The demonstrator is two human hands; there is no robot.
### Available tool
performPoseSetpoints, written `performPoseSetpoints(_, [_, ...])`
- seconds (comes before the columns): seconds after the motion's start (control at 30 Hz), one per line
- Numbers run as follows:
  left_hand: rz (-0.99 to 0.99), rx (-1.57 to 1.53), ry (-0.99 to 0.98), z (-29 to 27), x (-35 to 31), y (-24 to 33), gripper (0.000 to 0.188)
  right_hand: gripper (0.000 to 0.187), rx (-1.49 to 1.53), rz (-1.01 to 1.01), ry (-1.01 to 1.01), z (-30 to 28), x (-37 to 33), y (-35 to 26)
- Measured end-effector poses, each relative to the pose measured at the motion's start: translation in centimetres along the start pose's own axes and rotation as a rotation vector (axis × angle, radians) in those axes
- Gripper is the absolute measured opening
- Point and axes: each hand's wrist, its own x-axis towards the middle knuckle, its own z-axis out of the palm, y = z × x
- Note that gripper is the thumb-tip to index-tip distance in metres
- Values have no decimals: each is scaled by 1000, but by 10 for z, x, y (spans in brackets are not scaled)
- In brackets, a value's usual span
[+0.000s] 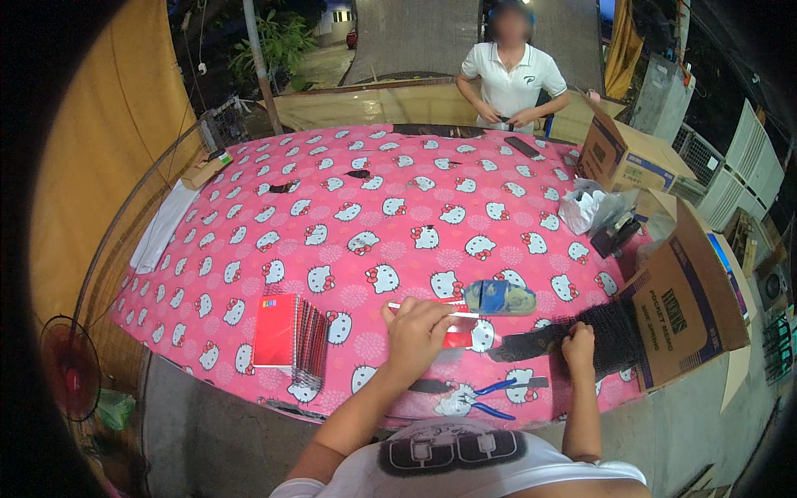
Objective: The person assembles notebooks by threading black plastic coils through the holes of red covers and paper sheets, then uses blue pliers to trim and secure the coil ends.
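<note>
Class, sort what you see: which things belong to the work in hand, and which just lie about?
Seemingly in the work:
thin white-edged item, in the left hand
black wire coils, at the right hand
red notebooks
blue-handled pliers

Likely lying about:
fan
plastic bag
dark flat object

Left of the left fingers [442,319], the stacked notebooks [276,334] have smooth, slightly glossy red covers and wire bindings. The notebook [465,314] in those fingers shows a smooth white edge that looks like paper. At the right fingers [574,334], the dark coils [610,332] look like wire, rough and matt. Between both sets of fingers and the body, the pliers [495,407] have smooth plastic-looking handles. Right of the right fingers, the box [677,299] is matt cardboard. Beneath all the fingers, the table cover [390,249] looks like smooth, faintly shiny plastic.
</note>
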Motion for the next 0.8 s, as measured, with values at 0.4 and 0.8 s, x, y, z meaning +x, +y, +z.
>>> performPoseSetpoints(0.4, [-19,-26,10,1,3,1,10,18,804,-252,-251,-70,1,-162])
performPoseSetpoints(0.8, [-34,15,-34,7,0,-8,15,16,947,-332,-340,-63,7,-195])
